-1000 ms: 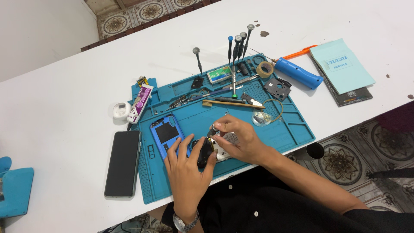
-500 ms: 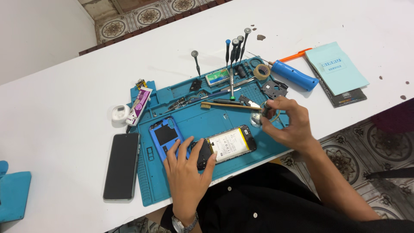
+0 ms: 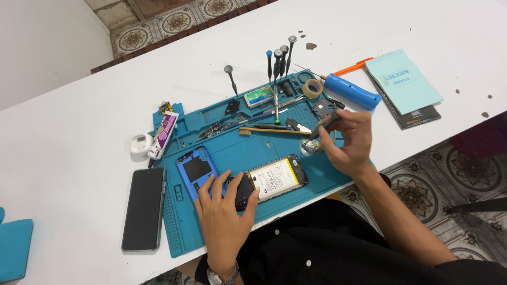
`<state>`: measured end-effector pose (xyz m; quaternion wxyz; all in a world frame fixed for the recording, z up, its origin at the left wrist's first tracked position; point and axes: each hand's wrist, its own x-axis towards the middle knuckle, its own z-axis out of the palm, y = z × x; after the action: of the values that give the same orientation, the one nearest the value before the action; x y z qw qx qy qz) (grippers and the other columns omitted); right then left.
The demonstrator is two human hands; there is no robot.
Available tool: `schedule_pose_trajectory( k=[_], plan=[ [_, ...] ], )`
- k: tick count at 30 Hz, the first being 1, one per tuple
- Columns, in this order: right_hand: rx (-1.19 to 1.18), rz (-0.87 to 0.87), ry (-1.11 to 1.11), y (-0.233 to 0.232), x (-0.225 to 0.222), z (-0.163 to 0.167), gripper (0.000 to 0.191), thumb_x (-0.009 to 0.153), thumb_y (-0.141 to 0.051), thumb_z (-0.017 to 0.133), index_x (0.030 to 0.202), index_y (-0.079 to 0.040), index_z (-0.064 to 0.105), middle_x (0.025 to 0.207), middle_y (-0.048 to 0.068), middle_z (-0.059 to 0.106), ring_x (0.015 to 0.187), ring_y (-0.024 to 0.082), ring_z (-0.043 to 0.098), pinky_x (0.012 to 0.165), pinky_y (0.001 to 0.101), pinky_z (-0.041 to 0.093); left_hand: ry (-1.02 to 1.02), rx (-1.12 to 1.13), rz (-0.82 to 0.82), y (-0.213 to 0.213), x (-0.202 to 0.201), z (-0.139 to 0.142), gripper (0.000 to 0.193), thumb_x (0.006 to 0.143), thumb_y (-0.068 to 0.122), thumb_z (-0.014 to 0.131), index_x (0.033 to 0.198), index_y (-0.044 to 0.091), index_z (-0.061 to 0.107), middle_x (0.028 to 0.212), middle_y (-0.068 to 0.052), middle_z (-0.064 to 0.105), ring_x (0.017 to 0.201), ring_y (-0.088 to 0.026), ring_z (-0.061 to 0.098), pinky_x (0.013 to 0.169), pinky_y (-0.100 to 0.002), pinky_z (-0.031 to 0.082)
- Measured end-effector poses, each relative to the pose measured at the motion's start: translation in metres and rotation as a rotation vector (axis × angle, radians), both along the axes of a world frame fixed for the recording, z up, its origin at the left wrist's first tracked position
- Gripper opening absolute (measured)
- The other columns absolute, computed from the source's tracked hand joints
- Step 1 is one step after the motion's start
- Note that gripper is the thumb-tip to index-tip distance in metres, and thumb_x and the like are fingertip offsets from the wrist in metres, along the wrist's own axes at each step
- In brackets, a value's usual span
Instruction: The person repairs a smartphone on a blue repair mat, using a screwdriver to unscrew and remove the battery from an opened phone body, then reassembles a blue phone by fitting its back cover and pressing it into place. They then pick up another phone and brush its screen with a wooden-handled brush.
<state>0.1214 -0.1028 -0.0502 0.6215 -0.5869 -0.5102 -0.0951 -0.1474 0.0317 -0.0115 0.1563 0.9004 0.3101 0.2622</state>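
Hands, 2, bare, over teal silicone repair mat (image 3: 327, 179) on white tabletop (image 3: 79, 132).

- Left hand (image 3: 224, 208): palm down, fingers spread, pressed on dark upper end of opened black smartphone w/ white battery exposed (image 3: 272, 179); pins it so it can't slide on the mat. Not clamped, just bearing down.
- Right hand (image 3: 346, 140): raised off the mat, thumb + fingertips closed on small dark tool (image 3: 327, 122), tip angled up-left. Kind of tool: can't tell. Held clear of the phone, above small clear dish-like item (image 3: 310, 148).
- Phone: lies back-open, diagonal, centre-front of mat, near the body for reach.
- Blue plastic phone back cover (image 3: 196, 170): just left of phone, partly under left fingers; set aside but close.
- Black smartphone, screen up (image 3: 143, 208): off mat, left, on tabletop.
- Wooden-handled brush (image 3: 272, 131) + precision screwdrivers standing in mat holes (image 3: 280, 60): far side of mat, upright for quick pick.
- Blue cylindrical handled tool (image 3: 351, 91), roll of tape (image 3: 312, 88): mat's far right corner.
- Pale teal booklet (image 3: 402, 82): right, apart.
- White-purple tube (image 3: 163, 134): left edge.
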Motion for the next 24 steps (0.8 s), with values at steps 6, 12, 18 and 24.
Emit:
schedule_pose_trajectory(
  k=[6,12,18,24],
  plan=[
    [-0.025,0.063,0.073,-0.0028,-0.0007,-0.0052,0.049,0.095,0.012,0.065,0.132,-0.004,0.038,0.105,0.016,0.064,0.085,0.016,0.068,0.073,0.0269,0.059,0.0,0.015,-0.006,0.0003,-0.0006,-0.0019,0.048,0.086,0.047,0.071,0.118,0.012,0.075,0.13,-0.011,0.064,0.131,-0.037,0.046,0.105,-0.053,0.035],
    [-0.084,0.047,-0.118,0.0031,-0.003,-0.0012,0.05,0.088,0.012,0.07,0.127,-0.002,0.042,0.094,0.013,0.067,0.078,0.015,0.071,0.066,0.0262,0.06,-0.004,0.005,-0.007,0.0013,-0.0005,-0.0035,0.048,0.086,0.047,0.071,0.118,0.012,0.074,0.13,-0.011,0.064,0.131,-0.037,0.046,0.105,-0.052,0.035],
    [-0.06,0.006,-0.185,0.0034,-0.0045,0.0002,0.051,0.087,0.014,0.071,0.125,-0.003,0.042,0.096,0.015,0.067,0.078,0.016,0.071,0.068,0.0272,0.06,0.002,0.016,-0.009,0.0007,-0.0007,-0.0049,0.048,0.086,0.047,0.071,0.118,0.012,0.074,0.129,-0.011,0.064,0.131,-0.037,0.046,0.105,-0.053,0.035],
    [-0.057,0.047,-0.107,0.002,-0.0051,0.0016,0.054,0.089,0.014,0.069,0.13,-0.004,0.039,0.1,0.015,0.067,0.079,0.016,0.071,0.07,0.0268,0.061,-0.002,0.008,-0.007,0.0009,-0.0007,-0.0042,0.048,0.086,0.048,0.071,0.119,0.012,0.074,0.13,-0.011,0.064,0.131,-0.036,0.046,0.105,-0.053,0.035]
  ],
)
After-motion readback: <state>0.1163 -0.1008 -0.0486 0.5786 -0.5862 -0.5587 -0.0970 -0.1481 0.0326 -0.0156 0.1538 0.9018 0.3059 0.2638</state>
